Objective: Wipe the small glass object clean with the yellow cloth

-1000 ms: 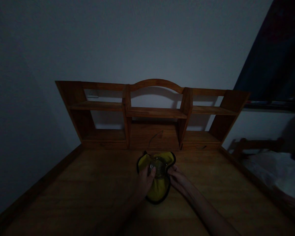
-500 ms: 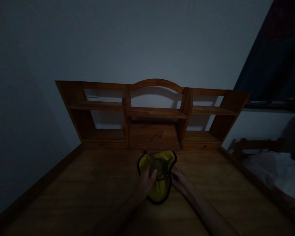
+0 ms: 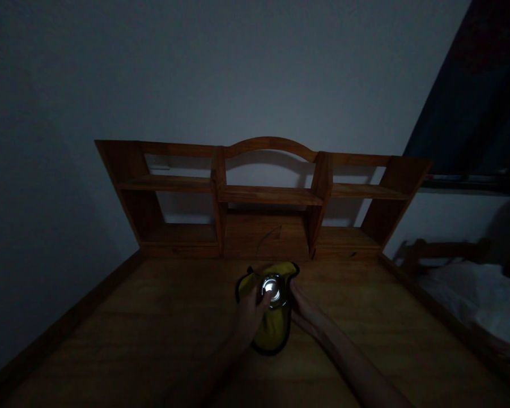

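Observation:
In the middle of the head view, a yellow cloth (image 3: 271, 335) with black edging is held above the wooden desk (image 3: 153, 328). A round, shiny, glass-like object (image 3: 274, 281) lies against the cloth, with a bright white reflection or light on it; its exact kind is unclear. My left hand (image 3: 251, 310) is closed on the left side of both, its thumb over the round object. My right hand (image 3: 304, 310) grips the cloth's right edge, and its fingertips are partly hidden behind the fabric.
A wooden shelf unit (image 3: 272, 194) with several compartments stands along the back of the desk, against a pale wall (image 3: 255, 73). At the right, beyond the desk's raised edge, lies whitish bedding (image 3: 480, 300). A dark curtain (image 3: 471, 113) hangs at upper right. The room is dim.
The round object has turned from dull and see-through to brightly shining. The cloth's right side has folded inward, and my right hand has moved slightly left with it.

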`<state>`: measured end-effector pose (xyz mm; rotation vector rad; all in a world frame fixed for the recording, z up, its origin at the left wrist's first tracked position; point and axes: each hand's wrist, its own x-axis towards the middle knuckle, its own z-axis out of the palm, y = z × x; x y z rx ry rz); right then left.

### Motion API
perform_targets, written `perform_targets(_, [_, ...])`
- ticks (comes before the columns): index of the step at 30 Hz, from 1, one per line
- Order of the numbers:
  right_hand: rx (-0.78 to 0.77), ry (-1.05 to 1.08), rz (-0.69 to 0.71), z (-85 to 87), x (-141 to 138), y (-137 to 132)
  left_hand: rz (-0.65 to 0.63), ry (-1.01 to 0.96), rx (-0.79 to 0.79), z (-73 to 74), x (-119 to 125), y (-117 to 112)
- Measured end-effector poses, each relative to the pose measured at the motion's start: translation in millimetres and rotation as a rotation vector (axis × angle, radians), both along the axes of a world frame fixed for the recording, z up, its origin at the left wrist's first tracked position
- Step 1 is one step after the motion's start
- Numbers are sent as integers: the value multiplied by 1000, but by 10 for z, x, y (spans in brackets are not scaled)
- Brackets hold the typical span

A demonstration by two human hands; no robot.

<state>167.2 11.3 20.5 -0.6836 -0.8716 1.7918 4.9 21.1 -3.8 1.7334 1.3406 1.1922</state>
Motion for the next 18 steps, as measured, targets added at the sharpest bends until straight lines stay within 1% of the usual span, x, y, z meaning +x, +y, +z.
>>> perform_targets(5, [24,23,0,-22,-16,35,-39,18,21,-34,5,34])
perform_targets(10, [58,28,-9,-44,14,45,-59,14,-37,-96,9,60])
perform_targets(12, [58,19,-8,-55,21,47,-51,-7,-49,-114,13,76])
perform_targets(15, [63,-18,-26,-70,13,68,-102,-80,-108,-139,15,117])
perform_targets(18, [102,-92,-110,-110,17,116,-162,-189,-207,-198,17,170])
